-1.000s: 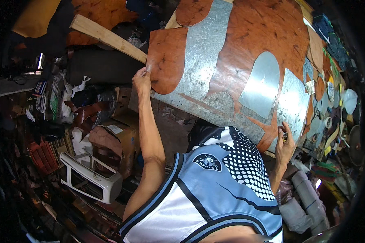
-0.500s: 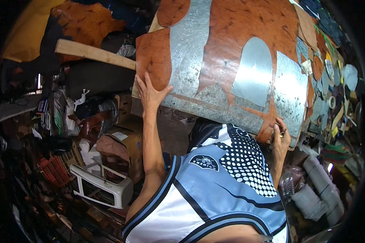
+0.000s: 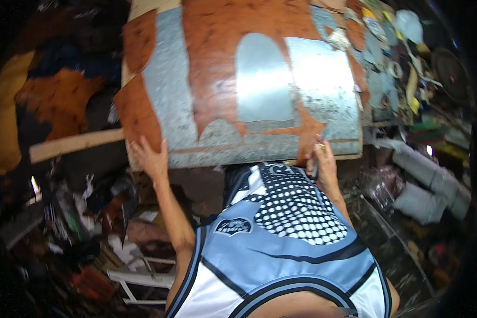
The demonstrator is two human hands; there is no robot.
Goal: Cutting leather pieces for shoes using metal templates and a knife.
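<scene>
Brown mottled leather (image 3: pixel 212 69) lies over a grey metal-topped table. My left hand (image 3: pixel 151 159) rests with fingers spread at the lower end of a cut leather piece (image 3: pixel 137 108), by the table's near left corner. At the near edge on the right, my right hand (image 3: pixel 326 161) is closed round a slim dark tool (image 3: pixel 315 168), whose kind I cannot make out. Its fingertips are beside a narrow leather strip (image 3: pixel 306 143) that reaches the edge. An arch-shaped metal plate (image 3: pixel 262 79) lies flat on the leather. Right of it is a shiny rectangular metal sheet (image 3: pixel 323 79).
A wooden plank (image 3: pixel 77 146) juts out left of the table. Leather offcuts (image 3: pixel 379 79) crowd the right side. Grey wrapped rolls (image 3: pixel 432 175) are at the lower right. A white frame (image 3: pixel 143 278) stands among clutter at the lower left.
The view has turned, so the table now appears further left and straighter. My left hand still lies on the leather piece's lower end. My right hand stays by the near edge, turned slightly.
</scene>
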